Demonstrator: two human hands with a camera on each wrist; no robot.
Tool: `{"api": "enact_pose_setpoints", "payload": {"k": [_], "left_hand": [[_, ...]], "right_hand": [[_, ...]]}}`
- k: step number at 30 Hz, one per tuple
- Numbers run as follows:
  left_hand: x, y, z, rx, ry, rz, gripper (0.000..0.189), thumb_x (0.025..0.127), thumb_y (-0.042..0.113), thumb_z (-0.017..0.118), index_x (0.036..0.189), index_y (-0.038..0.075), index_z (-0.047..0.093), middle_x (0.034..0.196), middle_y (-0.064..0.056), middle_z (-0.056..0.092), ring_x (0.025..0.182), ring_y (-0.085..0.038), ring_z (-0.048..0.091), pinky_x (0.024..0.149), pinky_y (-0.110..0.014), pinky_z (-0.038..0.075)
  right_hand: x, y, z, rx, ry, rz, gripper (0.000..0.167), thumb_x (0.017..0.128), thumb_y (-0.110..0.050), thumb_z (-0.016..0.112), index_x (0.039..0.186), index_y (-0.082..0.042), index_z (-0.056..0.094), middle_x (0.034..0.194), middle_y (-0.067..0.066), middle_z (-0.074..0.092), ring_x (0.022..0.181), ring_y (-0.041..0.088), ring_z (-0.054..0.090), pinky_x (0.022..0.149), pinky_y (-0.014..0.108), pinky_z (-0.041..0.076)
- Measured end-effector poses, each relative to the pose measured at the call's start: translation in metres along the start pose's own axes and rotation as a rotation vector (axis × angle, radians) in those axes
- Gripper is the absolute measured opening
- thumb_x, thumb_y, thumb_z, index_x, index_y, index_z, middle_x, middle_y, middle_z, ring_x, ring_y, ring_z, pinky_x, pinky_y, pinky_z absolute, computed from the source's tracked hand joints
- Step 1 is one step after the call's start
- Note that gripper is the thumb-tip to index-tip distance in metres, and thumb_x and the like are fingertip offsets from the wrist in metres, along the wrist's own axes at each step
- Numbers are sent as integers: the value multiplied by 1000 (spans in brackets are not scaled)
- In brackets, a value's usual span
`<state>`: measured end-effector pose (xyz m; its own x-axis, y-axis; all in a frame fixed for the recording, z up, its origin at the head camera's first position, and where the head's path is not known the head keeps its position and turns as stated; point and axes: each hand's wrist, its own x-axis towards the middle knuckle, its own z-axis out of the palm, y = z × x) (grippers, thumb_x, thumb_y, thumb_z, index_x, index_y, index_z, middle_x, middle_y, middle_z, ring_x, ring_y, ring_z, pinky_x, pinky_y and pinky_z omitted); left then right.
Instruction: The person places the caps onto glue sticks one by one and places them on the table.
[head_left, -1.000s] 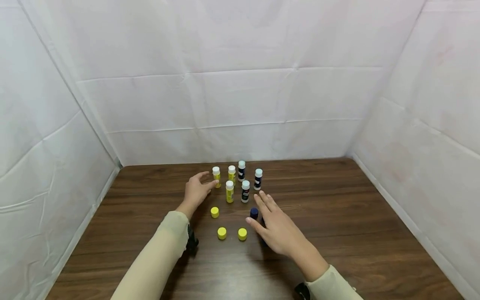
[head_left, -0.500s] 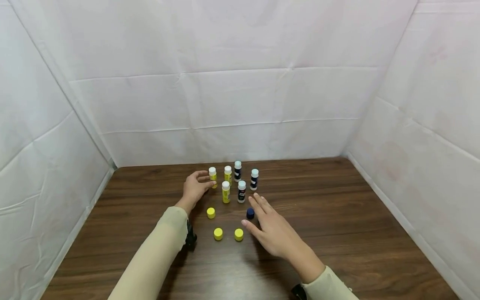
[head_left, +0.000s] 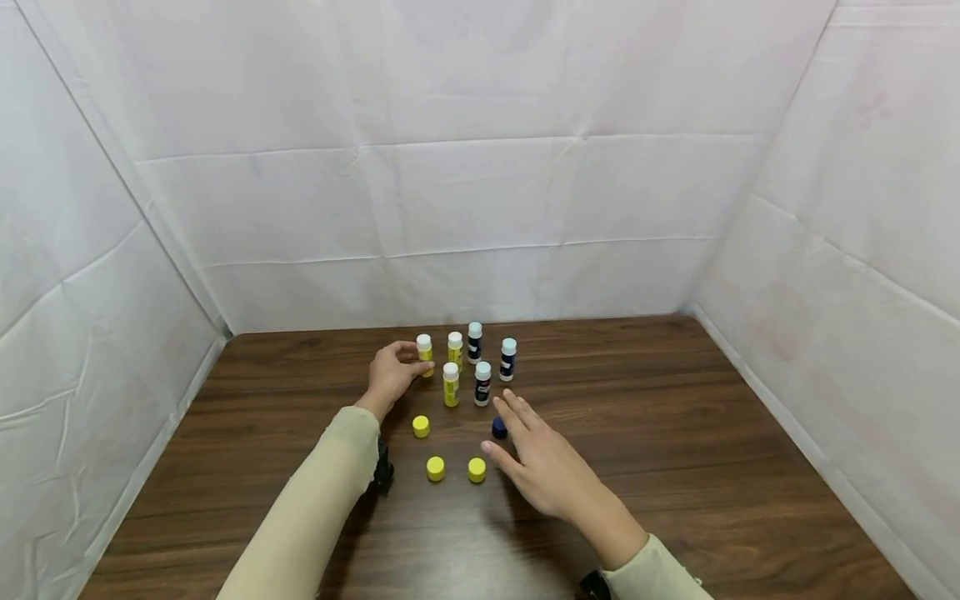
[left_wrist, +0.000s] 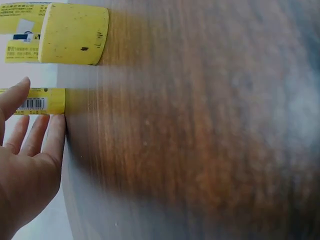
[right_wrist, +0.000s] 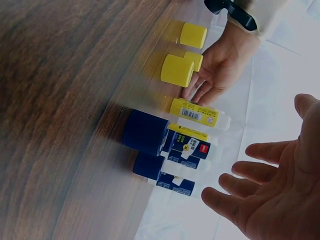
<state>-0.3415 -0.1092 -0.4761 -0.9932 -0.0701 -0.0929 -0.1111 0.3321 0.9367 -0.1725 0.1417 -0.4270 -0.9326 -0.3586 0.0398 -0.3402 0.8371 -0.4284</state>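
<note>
At the back left of the group, my left hand (head_left: 392, 372) holds an upright yellow glue stick (head_left: 426, 358) between thumb and fingers. The left wrist view shows the thumb on one side of this glue stick (left_wrist: 42, 104) and the fingertips on the other. Two more yellow glue sticks (head_left: 451, 387) and several navy ones (head_left: 482, 386) stand beside it, all with pale tops. My right hand (head_left: 551, 471) hovers with fingers extended, holding nothing. By its thumb sits a navy cap (head_left: 499, 427); a second navy cap (right_wrist: 148, 166) appears in the right wrist view, hidden by the hand from above.
Several yellow caps (head_left: 436, 469) lie apart on the brown wooden table (head_left: 675, 433), in front of the glue sticks. White cloth walls (head_left: 465, 200) enclose the table at the back and both sides.
The head view has shifted slightly, so everything appears a little further left. My right hand has moved slightly and now covers the second navy cap. The left hand stays at the same glue stick.
</note>
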Motion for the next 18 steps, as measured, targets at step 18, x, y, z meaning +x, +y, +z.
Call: {"api": "enact_pose_setpoints", "payload": {"k": [18], "left_hand": [[2, -1, 4, 70, 19, 44, 44, 90, 19, 80, 129, 6, 65, 129, -15, 65, 119, -33, 60, 94, -44, 54]], "right_hand": [[-2, 0, 0, -2, 7, -7, 83, 101, -71, 24, 162, -15, 27, 168, 7, 23, 147, 29, 36, 116, 53, 37]]}}
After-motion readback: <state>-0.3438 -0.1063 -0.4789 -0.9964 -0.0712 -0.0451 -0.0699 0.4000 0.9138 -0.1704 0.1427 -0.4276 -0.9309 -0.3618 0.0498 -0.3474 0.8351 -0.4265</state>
